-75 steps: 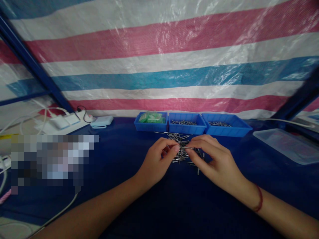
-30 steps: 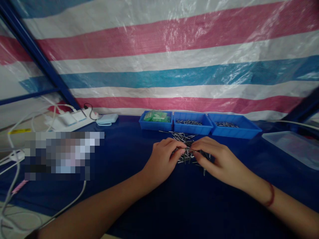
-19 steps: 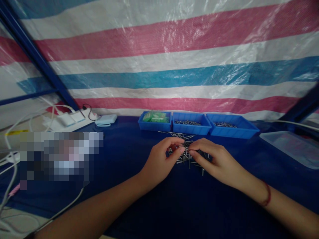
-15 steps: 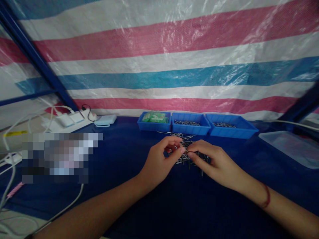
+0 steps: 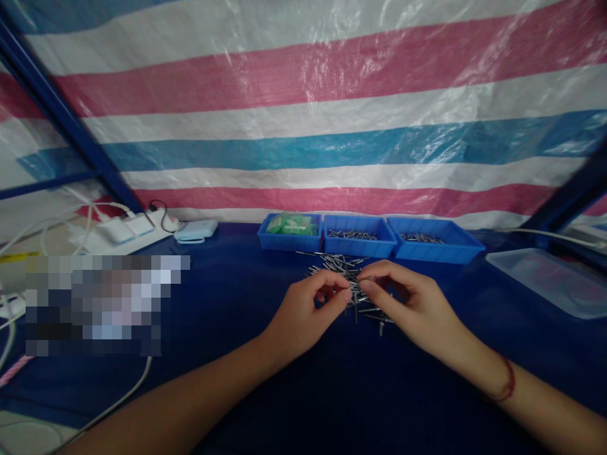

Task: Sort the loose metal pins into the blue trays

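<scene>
My left hand [image 5: 303, 309] is closed in a pinch, thumb and forefinger tips together; whatever sits between them is too small to make out. Facing it, a small gap away, my right hand [image 5: 415, 300] pinches too, with something thin and dark at its fingertips that I cannot name. Both hands hover over a loose pile of slim metal pins [image 5: 339, 262] on the dark blue tabletop [image 5: 227, 272]. The fingers hide part of this heap. A few pins stick out toward me below the right fingertips.
Behind the pile stand a blue bin [image 5: 289, 242] with green packets, a middle bin [image 5: 359, 248] and a right bin [image 5: 436, 253] with metal pins. A clear plastic lid [image 5: 545, 281] lies right. Leftward are a power strip [image 5: 126, 230], cables, a light-blue case [image 5: 196, 231] and a blurred-out patch.
My fingertips, close together before, now have a small gap between them. The right hand has shifted slightly right relative to the pile, and more pins show. The view has turned slightly right.
</scene>
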{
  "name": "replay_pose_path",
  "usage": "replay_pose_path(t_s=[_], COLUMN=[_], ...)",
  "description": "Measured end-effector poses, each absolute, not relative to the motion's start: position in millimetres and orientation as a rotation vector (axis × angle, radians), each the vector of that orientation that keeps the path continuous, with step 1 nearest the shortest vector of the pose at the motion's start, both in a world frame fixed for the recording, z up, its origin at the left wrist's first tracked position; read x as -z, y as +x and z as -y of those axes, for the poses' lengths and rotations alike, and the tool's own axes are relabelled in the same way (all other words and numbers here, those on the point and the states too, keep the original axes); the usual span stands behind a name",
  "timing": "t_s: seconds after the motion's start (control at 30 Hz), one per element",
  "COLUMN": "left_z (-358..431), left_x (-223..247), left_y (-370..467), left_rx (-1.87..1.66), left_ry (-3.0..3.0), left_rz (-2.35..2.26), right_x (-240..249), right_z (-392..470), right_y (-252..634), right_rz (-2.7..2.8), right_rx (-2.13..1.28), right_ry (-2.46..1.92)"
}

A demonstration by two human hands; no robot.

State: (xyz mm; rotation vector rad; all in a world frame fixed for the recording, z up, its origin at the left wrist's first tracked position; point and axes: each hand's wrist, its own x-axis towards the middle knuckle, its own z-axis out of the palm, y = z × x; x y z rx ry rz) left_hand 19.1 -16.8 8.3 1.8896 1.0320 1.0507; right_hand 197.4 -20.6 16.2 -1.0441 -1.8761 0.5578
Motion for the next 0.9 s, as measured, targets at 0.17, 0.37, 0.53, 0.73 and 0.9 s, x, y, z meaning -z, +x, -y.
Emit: replay_pose_path(t_s=[0.17, 0.37, 0.53, 0.73, 0.9], left_z=[17.1, 19.0, 17.4, 15.3, 16.2], left_x=[-7.5, -8.5, -6.9, -4.3, -5.9], left_y=[19.8, 20.9, 20.4, 19.6, 20.1], left_rx=[-1.045, -1.026, -1.053, -1.162, -1.157], left_ry=[1.917, 1.966, 1.998, 2.029, 1.994], left_rz=[-1.006, -0.981, -0.996, -1.019, -1.026], right_x=[-16.2, -16.5, -16.8, -16.8, -15.8], right_z=[21.7, 22.3, 22.9, 22.2, 21.5], right_y=[197.0, 197.0, 196.3, 196.2, 196.4], right_rz=[1.857, 1.881, 1.89, 1.896, 1.893], right_rx=[-0.616, -0.612, -0.589, -0.555, -0.544], right_ry=[-1.048, -1.03, -1.005, -0.967, -0.967])
